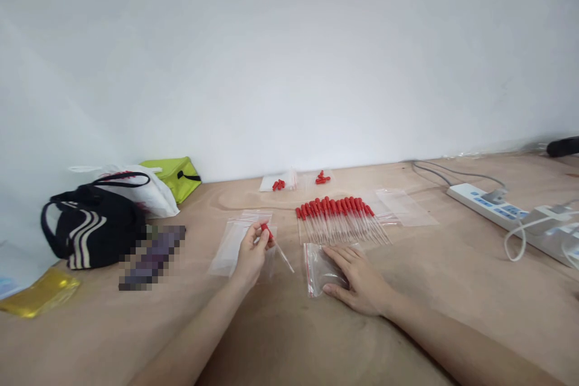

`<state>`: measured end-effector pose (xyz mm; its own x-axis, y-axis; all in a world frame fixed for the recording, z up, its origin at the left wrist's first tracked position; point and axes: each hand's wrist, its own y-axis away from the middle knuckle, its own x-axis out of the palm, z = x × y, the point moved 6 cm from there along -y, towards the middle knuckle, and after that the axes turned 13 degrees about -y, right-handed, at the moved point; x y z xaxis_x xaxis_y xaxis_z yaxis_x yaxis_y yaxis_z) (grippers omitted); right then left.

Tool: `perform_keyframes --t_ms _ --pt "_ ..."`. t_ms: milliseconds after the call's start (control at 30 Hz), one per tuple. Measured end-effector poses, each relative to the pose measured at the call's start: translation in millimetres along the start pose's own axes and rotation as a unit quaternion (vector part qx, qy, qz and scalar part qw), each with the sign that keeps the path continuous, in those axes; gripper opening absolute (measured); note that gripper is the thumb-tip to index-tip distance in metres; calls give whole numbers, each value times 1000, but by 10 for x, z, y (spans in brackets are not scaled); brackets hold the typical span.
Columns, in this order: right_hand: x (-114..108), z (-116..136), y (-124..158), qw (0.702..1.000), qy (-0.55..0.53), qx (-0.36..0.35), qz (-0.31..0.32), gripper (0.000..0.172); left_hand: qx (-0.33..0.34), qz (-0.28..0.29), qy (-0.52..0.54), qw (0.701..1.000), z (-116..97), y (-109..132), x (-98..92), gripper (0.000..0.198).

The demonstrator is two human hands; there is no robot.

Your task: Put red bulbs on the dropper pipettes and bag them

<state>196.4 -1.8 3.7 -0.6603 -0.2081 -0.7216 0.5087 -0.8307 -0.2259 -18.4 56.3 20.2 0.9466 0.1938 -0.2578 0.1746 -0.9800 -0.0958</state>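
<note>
My left hand (pixel 251 253) pinches a glass dropper (pixel 277 246) by its red rubber bulb, the clear tip slanting down to the right. It hovers over a pile of empty clear zip bags (pixel 235 238). My right hand (pixel 357 277) lies flat, fingers stretched out, on a small clear zip bag with a red seal line (pixel 316 268). Just beyond both hands a row of several red-capped droppers (pixel 339 217) lies side by side on the wooden table (pixel 294 338).
More clear bags (pixel 402 205) lie right of the row, with loose red bulbs (pixel 322 178) and a bag of bulbs (pixel 278 183) near the wall. A black striped bag (pixel 90 226), white bag, green pouch (pixel 174 175) and yellow packet (pixel 38 295) sit left. A power strip (pixel 497 208) with cables lies right.
</note>
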Motion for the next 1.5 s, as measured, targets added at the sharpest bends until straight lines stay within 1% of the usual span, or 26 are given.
perform_keyframes --t_ms 67,167,333,600,633,700,800,900,967,1067,1233,1367,1500 --pt "-2 4 3 1000 1 1 -1 64 -21 -16 89 996 95 146 -12 37" --pt "2 4 8 1000 3 0 0 64 -45 -25 146 988 171 244 48 40" --pt "-4 3 15 1000 0 -4 -6 63 -52 -17 141 988 168 299 155 36" --pt "-6 5 15 1000 0 -14 -9 62 -33 -40 126 991 147 346 95 34" --pt "-6 7 15 1000 1 -16 -9 62 -30 -31 118 992 130 359 109 33" --pt "-7 10 16 1000 4 -16 -10 62 -27 3 87 996 94 393 164 32" --pt "-10 21 18 1000 6 -17 -11 61 -11 85 0 996 56 454 271 29" --pt "-12 26 19 1000 7 -17 -9 62 25 174 -88 981 42 517 363 24" --pt "-12 26 20 1000 7 -19 -9 61 58 214 -129 967 15 554 405 24" --pt "-6 26 20 1000 6 -26 -11 61 105 230 -183 950 -71 586 443 24" --pt "2 22 20 999 3 -31 -11 62 176 250 -262 916 -217 624 547 18" --pt "-50 4 35 999 -1 -40 12 63 170 227 -268 921 -203 587 521 19" --pt "-138 -42 65 997 0 -59 46 64 159 220 -268 924 -158 568 498 17"
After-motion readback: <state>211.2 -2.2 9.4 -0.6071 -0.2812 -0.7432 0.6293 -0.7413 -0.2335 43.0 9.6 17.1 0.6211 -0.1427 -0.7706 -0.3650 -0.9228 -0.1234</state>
